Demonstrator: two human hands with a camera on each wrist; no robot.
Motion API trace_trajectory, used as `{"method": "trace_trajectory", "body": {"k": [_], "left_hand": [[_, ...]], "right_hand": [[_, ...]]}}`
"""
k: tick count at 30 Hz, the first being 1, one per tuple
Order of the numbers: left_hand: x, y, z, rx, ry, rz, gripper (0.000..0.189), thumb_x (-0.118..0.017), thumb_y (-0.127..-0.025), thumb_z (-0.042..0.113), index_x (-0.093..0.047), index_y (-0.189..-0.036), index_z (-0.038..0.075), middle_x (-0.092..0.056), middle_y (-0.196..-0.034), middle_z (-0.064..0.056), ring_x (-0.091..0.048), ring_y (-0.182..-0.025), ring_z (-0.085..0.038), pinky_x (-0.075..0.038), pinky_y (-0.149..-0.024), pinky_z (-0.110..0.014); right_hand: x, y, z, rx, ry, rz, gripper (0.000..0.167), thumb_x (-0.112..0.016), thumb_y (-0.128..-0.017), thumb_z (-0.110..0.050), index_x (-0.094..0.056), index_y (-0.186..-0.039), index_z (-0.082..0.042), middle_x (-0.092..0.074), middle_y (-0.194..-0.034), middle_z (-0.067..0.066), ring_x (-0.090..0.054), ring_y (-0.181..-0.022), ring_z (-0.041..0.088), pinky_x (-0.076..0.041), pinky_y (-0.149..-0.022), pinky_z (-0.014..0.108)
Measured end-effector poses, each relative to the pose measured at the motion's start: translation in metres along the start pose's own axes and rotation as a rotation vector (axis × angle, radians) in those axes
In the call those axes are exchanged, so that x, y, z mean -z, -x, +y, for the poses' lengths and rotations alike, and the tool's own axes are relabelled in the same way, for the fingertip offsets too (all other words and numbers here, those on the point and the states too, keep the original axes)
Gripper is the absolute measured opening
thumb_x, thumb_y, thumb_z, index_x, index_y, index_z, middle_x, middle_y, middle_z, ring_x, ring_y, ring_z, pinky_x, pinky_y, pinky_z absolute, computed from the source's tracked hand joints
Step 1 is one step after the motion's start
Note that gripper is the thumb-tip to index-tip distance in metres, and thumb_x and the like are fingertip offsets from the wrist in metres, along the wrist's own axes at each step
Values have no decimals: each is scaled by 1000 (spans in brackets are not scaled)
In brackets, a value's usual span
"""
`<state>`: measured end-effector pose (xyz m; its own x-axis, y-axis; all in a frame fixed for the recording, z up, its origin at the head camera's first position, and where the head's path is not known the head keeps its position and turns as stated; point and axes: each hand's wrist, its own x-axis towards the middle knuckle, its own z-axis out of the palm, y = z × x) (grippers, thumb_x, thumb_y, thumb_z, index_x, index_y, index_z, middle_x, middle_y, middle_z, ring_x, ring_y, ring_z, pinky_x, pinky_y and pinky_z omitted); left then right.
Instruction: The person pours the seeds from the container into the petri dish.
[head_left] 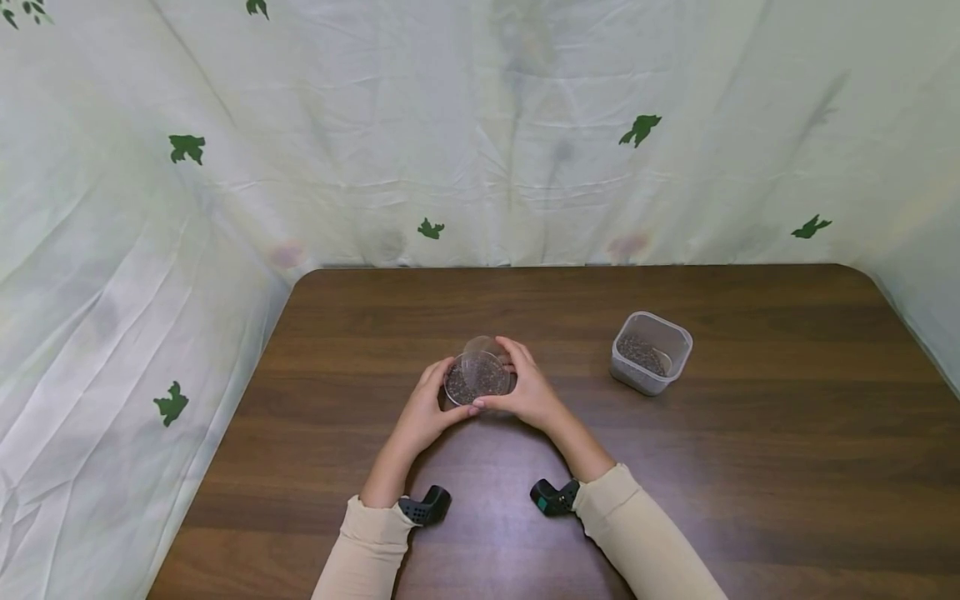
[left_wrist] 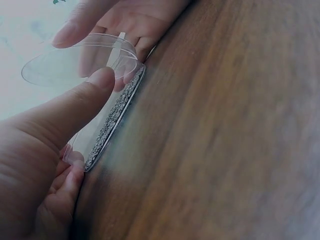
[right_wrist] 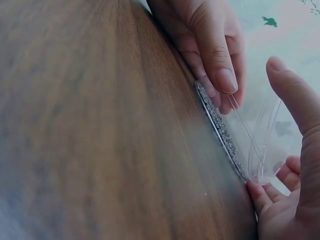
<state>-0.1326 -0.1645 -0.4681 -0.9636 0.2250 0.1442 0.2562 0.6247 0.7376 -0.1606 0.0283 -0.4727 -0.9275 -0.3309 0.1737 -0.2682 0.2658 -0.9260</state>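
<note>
A round clear petri dish point(head_left: 456, 388) stands on the table, filled with dark small grains point(left_wrist: 112, 122). My left hand point(head_left: 422, 414) grips it from the left side, with the thumb at the near rim and fingers around the far side. Tilted above the dish is its clear round lid point(head_left: 477, 345), which partly overlaps it in the head view. My right hand point(head_left: 531, 395) holds the lid around the right side; in the right wrist view its fingers point(right_wrist: 260, 195) are at the lid's low edge, where lid and dish come close together. Both thumb tips nearly meet in front.
A square clear plastic container point(head_left: 651, 353) with more dark grains in one side stands to the right. The brown wooden table point(head_left: 765, 467) ends at the back against a white curtain point(head_left: 480, 125) with green leaf-like prints. Both wrists wear a black camera point(head_left: 426, 506).
</note>
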Motion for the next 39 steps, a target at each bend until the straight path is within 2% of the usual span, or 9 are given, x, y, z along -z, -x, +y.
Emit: {"method": "trace_trajectory", "body": {"k": [10, 17, 22, 27, 28, 32, 35, 37, 39], "left_hand": [[0, 1, 1, 9, 5, 3, 84, -80, -67, 26, -37, -133, -2, -38, -131, -21, -38, -119, -31, -30, -98, -45], [0, 1, 2, 15, 27, -2, 86, -79, -67, 30, -35, -134, -3, -36, -132, -21, -36, -120, -31, -29, -98, -46], [0, 1, 1, 10, 27, 0, 87, -79, -67, 31, -35, -134, -2, -36, -133, -20, -35, -121, -30, -29, -98, -46], [1, 0, -3, 3, 45, -9, 90, -81, -65, 27, -34, -135, -3, -36, -133, -20, -35, -121, -29, -29, -99, -44], [2, 0, -4, 5, 65, -16, 90, -81, -64, 26, -33, -135, -3, -36, -133, -19, -36, -121, -29, -29, -99, -43], [5, 0, -6, 20, 244, -49, 84, -79, -68, 17, -32, -135, -4, -33, -133, -20, -35, -123, -29, -29, -100, -36], [11, 1, 5, 46, 364, -74, 78, -75, -72, 6, -30, -134, -9, -31, -133, -25, -33, -124, -33, -28, -100, -32], [15, 2, 13, 53, 370, -81, 76, -73, -73, 3, -29, -133, -12, -30, -132, -27, -32, -124, -35, -27, -100, -32], [15, 1, 14, 58, 375, -86, 76, -73, -72, 0, -29, -133, -12, -29, -133, -28, -32, -124, -36, -27, -100, -34]], "right_hand": [[0, 1, 0, 15, 21, -12, 96, -85, -58, -24, -33, -136, -2, -33, -131, 16, -44, -113, 27, -36, -95, 34], [1, 2, -1, 8, 39, -21, 96, -85, -60, -24, -31, -136, 0, -36, -133, 15, -40, -119, 23, -32, -98, 32], [1, 2, 2, 43, 49, -16, 98, -85, -58, -24, -31, -135, 2, -36, -133, 17, -39, -120, 26, -31, -99, 36], [1, 3, 3, 89, 82, -3, 96, -85, -57, -32, -35, -132, 3, -39, -128, 17, -41, -116, 25, -32, -97, 34], [1, 2, 3, 92, 92, -3, 96, -85, -57, -32, -35, -131, 3, -40, -128, 17, -42, -116, 25, -33, -97, 34], [2, 2, 1, 71, 114, -22, 95, -85, -57, -28, -36, -133, 1, -41, -131, 15, -40, -118, 24, -31, -98, 37], [3, 2, 0, 56, 132, -45, 94, -85, -58, -26, -35, -134, 0, -39, -133, 15, -38, -121, 24, -29, -99, 39], [3, 2, -1, 51, 144, -59, 94, -85, -59, -27, -35, -135, -1, -38, -135, 14, -36, -122, 24, -28, -100, 38], [2, 2, -1, 56, 153, -69, 94, -85, -59, -26, -35, -135, -1, -37, -135, 15, -36, -123, 24, -28, -100, 38]]}}
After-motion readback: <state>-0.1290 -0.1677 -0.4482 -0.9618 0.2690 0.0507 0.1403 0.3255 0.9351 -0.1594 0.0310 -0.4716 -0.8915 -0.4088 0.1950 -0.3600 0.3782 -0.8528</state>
